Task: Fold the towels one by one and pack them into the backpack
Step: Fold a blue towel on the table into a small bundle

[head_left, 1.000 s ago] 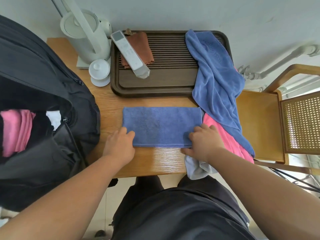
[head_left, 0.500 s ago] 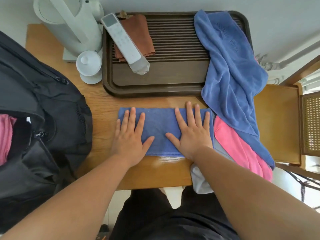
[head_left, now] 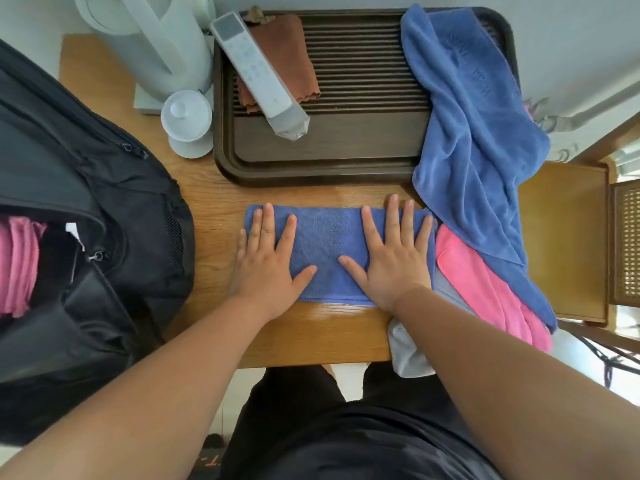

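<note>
A folded blue towel (head_left: pixel 327 244) lies flat on the wooden table (head_left: pixel 214 188) in front of me. My left hand (head_left: pixel 266 261) presses on its left end with fingers spread straight. My right hand (head_left: pixel 394 258) presses flat on its right end the same way. A black backpack (head_left: pixel 86 188) stands open at the left, with a pink towel (head_left: pixel 17 268) inside. A large blue towel (head_left: pixel 474 133) drapes from the tray over the table's right edge. Under it lie a pink towel (head_left: pixel 485 285) and a grey towel (head_left: pixel 408 351) that hangs off the front edge.
A dark brown slatted tray (head_left: pixel 363 140) sits at the back, holding a white remote (head_left: pixel 256 74) and a brown cloth (head_left: pixel 291 46). A white kettle (head_left: pixel 152 39) and a white lidded cup (head_left: pixel 187 123) stand at the back left. A wooden chair (head_left: pixel 568 237) is at the right.
Both hands went from curled at the towel's near edge to lying flat on top of it with fingers spread. My view has moved closer over the table.
</note>
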### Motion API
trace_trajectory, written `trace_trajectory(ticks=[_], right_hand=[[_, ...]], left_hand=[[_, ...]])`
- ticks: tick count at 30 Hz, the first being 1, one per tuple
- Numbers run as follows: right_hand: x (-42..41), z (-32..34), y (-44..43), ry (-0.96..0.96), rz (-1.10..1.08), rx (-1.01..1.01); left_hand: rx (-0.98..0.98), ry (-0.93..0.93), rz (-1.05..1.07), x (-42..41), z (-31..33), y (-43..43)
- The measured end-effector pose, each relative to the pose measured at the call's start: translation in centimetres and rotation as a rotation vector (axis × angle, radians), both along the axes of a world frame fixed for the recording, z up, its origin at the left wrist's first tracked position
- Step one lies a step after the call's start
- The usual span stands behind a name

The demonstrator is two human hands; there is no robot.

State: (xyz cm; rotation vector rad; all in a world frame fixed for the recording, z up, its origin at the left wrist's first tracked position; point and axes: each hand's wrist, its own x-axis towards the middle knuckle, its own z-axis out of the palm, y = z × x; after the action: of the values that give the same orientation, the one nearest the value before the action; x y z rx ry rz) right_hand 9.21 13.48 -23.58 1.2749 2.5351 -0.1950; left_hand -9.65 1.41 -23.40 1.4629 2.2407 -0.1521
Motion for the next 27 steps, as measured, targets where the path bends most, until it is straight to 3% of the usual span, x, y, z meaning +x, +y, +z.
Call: trace_trajectory(ticks=[3, 5, 11, 17, 25, 27], right_hand=[[-1.8, 1.1, -1.2, 0.061, 0.035, -0.009], [-3.3, 1.5, -2.2, 0.085, 0.077, -0.035], [-4.4, -0.4, -3.4, 0.011, 0.008, -0.100], [-4.4, -0.4, -3.5, 0.024, 0.017, -0.088], [-2.2, 1.5, -4.2, -0.080, 0.218, -0.184], [-2.0, 2.0, -4.3, -0.120, 0.247, -0.244]], left_hand=[[0.186, -0.047, 0.141, -0.1, 1.3, -0.3], [0.267, -0.057, 0.349, 0.0, 2.1, -0.4], [0.211, -0.172, 0.778, -1.4, 1.9, 0.4], [0.228, -0.566, 1.206, -2.2, 2.5, 2.3], [0.243, -0.641, 1.170, -2.4, 4.9, 1.1], [0.258, -0.747, 1.220, -2.5, 5.4, 0.2]])
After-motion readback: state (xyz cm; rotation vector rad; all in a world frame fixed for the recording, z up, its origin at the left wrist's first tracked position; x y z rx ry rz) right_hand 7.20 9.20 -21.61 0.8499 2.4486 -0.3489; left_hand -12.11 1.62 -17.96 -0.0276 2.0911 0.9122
